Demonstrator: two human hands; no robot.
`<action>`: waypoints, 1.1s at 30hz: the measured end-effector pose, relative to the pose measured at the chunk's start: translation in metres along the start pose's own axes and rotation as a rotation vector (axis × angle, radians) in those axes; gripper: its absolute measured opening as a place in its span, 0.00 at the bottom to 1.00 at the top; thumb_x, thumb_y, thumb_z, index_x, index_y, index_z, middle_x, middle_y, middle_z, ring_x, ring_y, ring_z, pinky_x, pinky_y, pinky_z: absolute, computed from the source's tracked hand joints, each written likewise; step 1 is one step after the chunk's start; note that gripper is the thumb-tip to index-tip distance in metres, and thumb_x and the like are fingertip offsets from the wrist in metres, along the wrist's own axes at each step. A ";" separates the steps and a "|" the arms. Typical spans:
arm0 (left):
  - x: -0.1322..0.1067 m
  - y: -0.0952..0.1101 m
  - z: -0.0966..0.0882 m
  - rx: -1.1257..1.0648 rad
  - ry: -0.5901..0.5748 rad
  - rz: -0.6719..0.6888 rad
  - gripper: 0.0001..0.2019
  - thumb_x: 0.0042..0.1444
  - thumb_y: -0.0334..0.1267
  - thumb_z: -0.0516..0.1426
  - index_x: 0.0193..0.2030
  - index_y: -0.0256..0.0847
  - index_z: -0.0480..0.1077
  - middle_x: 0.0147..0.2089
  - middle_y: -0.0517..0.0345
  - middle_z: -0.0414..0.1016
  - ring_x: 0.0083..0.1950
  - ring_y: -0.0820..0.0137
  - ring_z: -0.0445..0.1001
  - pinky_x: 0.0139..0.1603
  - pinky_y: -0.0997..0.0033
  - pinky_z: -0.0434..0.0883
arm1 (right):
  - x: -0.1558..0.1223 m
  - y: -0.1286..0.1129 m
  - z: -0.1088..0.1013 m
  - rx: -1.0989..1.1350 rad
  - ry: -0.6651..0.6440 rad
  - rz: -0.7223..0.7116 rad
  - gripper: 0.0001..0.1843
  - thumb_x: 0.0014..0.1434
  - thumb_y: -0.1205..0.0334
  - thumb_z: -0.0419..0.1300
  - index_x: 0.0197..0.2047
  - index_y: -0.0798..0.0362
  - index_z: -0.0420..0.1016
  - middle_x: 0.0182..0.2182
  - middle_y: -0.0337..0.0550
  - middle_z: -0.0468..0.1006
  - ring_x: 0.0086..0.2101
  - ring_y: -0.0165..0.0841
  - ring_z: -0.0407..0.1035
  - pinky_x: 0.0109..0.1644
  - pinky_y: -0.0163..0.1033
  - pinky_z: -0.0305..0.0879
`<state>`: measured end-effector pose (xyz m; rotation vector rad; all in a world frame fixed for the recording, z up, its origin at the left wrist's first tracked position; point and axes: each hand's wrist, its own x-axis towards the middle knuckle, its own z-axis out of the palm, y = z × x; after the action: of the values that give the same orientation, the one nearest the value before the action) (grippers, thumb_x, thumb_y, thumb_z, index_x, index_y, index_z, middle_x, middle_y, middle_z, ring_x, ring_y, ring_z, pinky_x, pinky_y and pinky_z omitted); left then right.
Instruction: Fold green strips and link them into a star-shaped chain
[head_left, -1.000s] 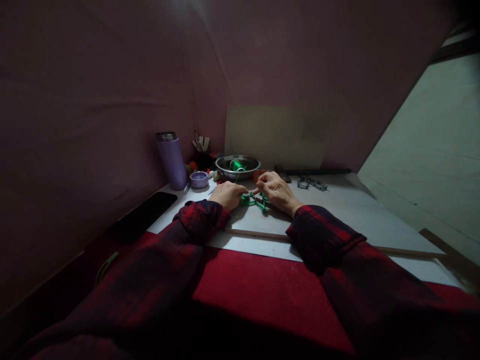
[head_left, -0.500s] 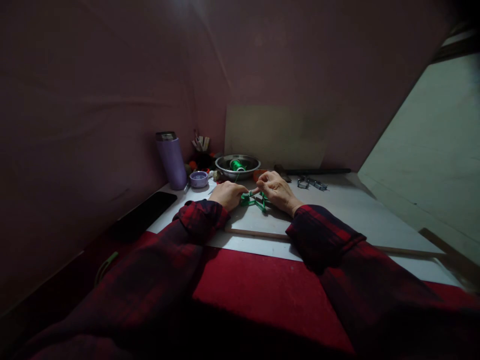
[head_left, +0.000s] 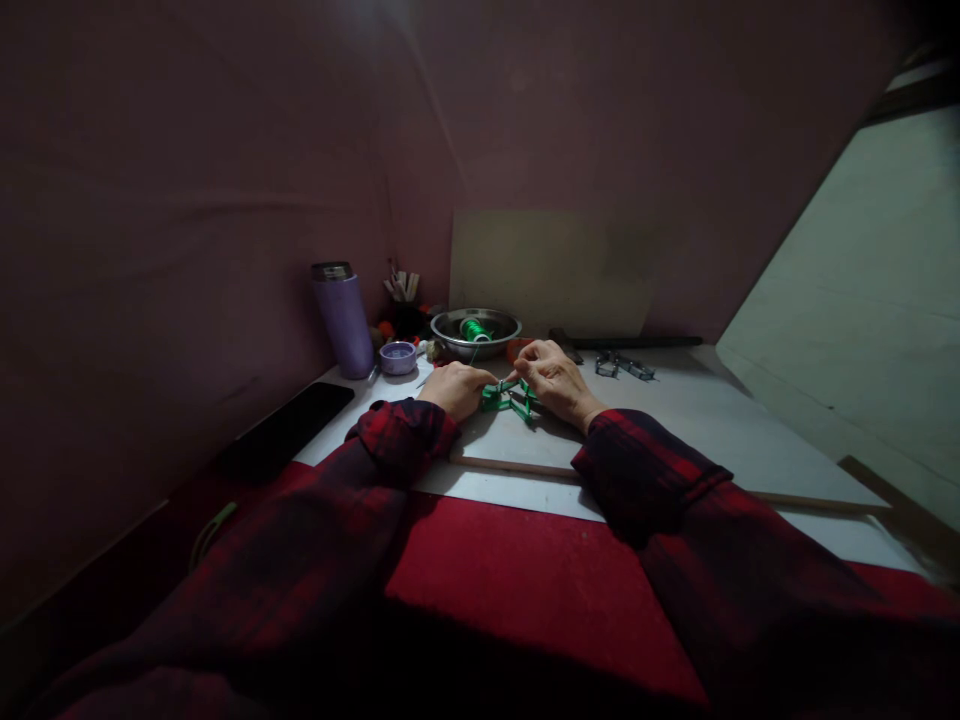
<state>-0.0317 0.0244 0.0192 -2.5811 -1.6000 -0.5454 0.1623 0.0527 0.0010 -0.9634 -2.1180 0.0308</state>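
Observation:
Between my hands, just above the white board, is a small green thread-wrapped frame [head_left: 519,407] with angular, star-like arms. My left hand [head_left: 456,388] is closed on its left side, thumb and finger pressed together. My right hand [head_left: 553,380] pinches at the frame's upper right; whatever its fingertips hold, perhaps the thread, is too small to make out. Green thread [head_left: 474,354] runs from near my left fingers up toward a green spool [head_left: 475,330], which lies in a steel bowl [head_left: 442,338] behind the hands.
A purple tumbler [head_left: 343,325] and a small purple dish [head_left: 397,358] stand at the left. Nearer me lies a black phone [head_left: 300,425]. Dark wire frames [head_left: 626,366] and a hammer-like tool [head_left: 637,342] lie at the back right. The white board [head_left: 712,430] has a raised front edge.
Both hands stay in nearly the same place around the green frame. Only the right fingertips shift slightly.

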 end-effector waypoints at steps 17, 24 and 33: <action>0.001 0.000 0.001 0.055 -0.023 0.004 0.19 0.57 0.33 0.50 0.50 0.54 0.74 0.44 0.54 0.79 0.46 0.63 0.76 0.46 0.67 0.69 | 0.000 0.004 0.002 -0.015 -0.015 -0.065 0.36 0.59 0.36 0.40 0.28 0.48 0.82 0.35 0.47 0.72 0.40 0.37 0.62 0.45 0.44 0.60; 0.000 0.001 0.000 0.031 -0.026 -0.003 0.19 0.56 0.33 0.50 0.50 0.53 0.74 0.44 0.56 0.79 0.46 0.65 0.75 0.47 0.68 0.69 | 0.000 0.001 0.001 0.000 -0.001 -0.057 0.36 0.59 0.35 0.41 0.28 0.49 0.82 0.35 0.48 0.72 0.40 0.38 0.62 0.46 0.44 0.60; 0.001 -0.001 0.003 0.042 0.024 -0.006 0.16 0.57 0.35 0.49 0.47 0.49 0.75 0.42 0.53 0.79 0.45 0.65 0.76 0.45 0.69 0.69 | -0.002 0.004 0.001 -0.021 0.070 -0.001 0.37 0.59 0.36 0.39 0.27 0.50 0.81 0.34 0.47 0.71 0.39 0.37 0.63 0.45 0.43 0.59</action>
<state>-0.0310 0.0264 0.0172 -2.5311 -1.5942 -0.5353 0.1647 0.0550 -0.0021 -0.9619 -2.0580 -0.0261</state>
